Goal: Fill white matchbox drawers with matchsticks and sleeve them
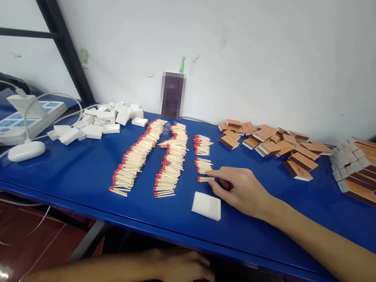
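Note:
My right hand (241, 190) reaches over the blue table, thumb and forefinger closed on the stick ends of a small group of matches (204, 179). Just beyond lie two short stacks of red-tipped matches, the nearer stack (203, 166) and the farther stack (203, 145). A white matchbox tray (207, 205) sits in front of my right hand; its inside cannot be made out. Below the table edge my left hand (188, 274) rests with loosely bent fingers, a gap between thumb and fingers, and nothing visible in it.
Two long rows of matches, a left row (134, 160) and a middle row (172, 162), run front to back. White trays (97, 119) are heaped at back left, orange matchbox sleeves (272, 141) at back right. Stacked matchboxes (365, 165) stand far right; a power strip (20, 122) with cables lies left.

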{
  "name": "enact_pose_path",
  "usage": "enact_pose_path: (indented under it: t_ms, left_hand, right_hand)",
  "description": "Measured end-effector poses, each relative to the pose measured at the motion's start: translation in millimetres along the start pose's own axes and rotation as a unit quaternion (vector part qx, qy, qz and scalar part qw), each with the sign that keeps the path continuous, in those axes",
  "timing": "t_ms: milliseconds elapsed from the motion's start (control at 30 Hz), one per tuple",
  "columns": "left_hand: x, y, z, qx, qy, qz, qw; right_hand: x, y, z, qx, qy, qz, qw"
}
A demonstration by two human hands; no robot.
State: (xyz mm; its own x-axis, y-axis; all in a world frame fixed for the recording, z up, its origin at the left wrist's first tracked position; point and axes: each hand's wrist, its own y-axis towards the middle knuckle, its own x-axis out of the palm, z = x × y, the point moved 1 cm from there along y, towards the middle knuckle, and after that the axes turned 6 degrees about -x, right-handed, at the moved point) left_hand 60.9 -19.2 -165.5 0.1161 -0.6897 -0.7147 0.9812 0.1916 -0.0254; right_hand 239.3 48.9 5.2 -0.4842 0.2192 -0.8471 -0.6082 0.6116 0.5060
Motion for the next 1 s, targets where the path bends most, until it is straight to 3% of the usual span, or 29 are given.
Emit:
enact_pose_path:
  t_ms: [500,1000]
  left_hand:
    - [2.6,0.6,-2.0,0.002,-0.001,0.002,1.0]
    - [1.0,0.3,-0.5,-0.005,0.016,0.0,1.0]
  right_hand:
    - [-1.5,0.5,-1.6,-0.002,0.007,-0.012,1.0]
    - [-2.3,3.0,0.4,0.072,0.004,-0.056,0.996]
